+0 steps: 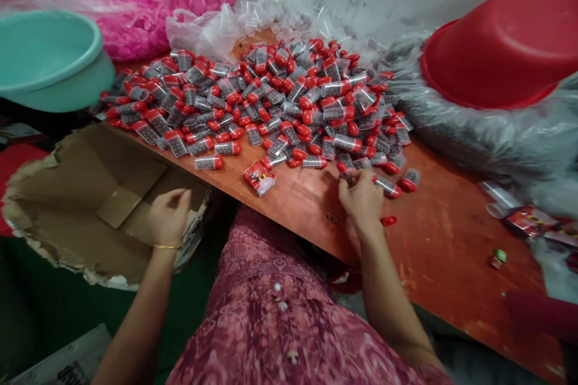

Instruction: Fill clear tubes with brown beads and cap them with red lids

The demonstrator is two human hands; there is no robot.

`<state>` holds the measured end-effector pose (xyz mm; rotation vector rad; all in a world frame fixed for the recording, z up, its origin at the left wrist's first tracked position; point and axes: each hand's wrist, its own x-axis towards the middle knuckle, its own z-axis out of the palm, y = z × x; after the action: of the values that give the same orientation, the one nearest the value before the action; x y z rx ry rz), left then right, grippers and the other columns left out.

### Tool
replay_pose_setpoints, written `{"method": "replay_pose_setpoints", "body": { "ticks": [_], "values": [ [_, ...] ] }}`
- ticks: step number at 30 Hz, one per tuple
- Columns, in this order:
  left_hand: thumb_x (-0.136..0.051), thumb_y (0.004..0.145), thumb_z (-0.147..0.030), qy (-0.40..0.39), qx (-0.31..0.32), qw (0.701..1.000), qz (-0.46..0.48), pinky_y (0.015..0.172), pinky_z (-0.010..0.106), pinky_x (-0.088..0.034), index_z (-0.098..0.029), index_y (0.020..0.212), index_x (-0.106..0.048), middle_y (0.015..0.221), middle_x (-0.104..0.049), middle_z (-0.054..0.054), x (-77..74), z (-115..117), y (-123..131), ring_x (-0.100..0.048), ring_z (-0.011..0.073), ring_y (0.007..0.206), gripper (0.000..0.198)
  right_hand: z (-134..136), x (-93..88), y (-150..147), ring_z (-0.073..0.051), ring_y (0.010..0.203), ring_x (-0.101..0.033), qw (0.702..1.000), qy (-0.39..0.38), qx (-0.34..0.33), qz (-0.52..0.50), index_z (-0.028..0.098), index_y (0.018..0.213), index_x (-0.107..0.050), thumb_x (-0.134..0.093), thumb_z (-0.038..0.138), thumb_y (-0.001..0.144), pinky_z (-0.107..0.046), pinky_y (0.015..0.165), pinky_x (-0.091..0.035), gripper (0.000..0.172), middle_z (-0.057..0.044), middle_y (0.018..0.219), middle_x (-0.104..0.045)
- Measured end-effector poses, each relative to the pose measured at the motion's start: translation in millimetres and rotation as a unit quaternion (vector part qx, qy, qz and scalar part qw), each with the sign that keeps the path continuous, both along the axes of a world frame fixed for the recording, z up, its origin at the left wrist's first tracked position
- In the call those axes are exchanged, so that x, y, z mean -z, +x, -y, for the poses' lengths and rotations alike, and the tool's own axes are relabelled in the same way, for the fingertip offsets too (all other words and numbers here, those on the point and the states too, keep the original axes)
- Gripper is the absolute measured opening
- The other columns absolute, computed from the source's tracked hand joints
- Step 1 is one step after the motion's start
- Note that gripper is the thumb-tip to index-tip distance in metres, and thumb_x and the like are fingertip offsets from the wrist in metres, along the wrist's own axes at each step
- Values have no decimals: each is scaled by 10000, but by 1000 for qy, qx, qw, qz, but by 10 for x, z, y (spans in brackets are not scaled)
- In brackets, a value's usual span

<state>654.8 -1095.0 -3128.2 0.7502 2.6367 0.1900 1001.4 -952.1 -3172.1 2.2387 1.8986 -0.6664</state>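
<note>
A heap of clear plastic tubes with red caps (271, 96), filled with small dark beads, spreads over the orange-brown table. At the heap's near edge my right hand (363, 198) is closed, its fingertips pinched on a red-capped tube (347, 175) that they partly cover. My left hand (169, 216), wearing a thin gold bangle, hangs over a brown cardboard box (67, 210) left of the table. Its fingers are curled and slightly blurred; anything inside them is hidden. Between the hands a small red printed packet (259, 178) lies near the table edge.
A teal basin (49, 60) stands at the left beside a bag of pink pieces (167, 0). Empty clear tubes (271, 6) lie behind the heap. At right, a red tub (501, 42) rests upside down on a plastic bag (469, 138). A loose red cap (389, 221) is near my right wrist.
</note>
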Motion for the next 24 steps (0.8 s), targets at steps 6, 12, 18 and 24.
{"method": "replay_pose_setpoints", "body": {
  "ticks": [6,12,18,24],
  "values": [
    [-614,728,-503,34,335,940,62,757,324,-397,-187,828,-696,802,-628,73,144,-916,800,-555,211,813,342,235,-3,-37,-164,599,-547,960,-9,144,-240,163,961,-469,-521,404,698,-309,593,-439,361,-38,742,-585],
    [-630,749,-387,-105,336,932,87,664,306,-360,-202,769,-699,871,-593,74,245,-1075,886,-546,220,862,199,341,-62,-129,-142,570,-582,863,-140,244,-419,170,884,-508,-599,475,647,-266,531,-461,396,-3,661,-581],
    [-645,716,-464,-58,339,935,90,738,321,-392,-181,946,-674,917,-603,83,277,-975,846,-555,234,911,365,419,-157,-365,-113,655,-588,776,-178,282,-535,195,874,-485,-661,329,593,-228,581,-458,358,0,789,-616],
    [-605,757,-386,-40,317,943,89,753,331,-411,-208,814,-714,823,-654,68,382,-977,788,-584,229,849,216,513,-175,-493,-84,569,-479,793,-144,261,-532,190,822,-512,-646,320,631,-228,570,-427,267,36,693,-544]
  ]
}}
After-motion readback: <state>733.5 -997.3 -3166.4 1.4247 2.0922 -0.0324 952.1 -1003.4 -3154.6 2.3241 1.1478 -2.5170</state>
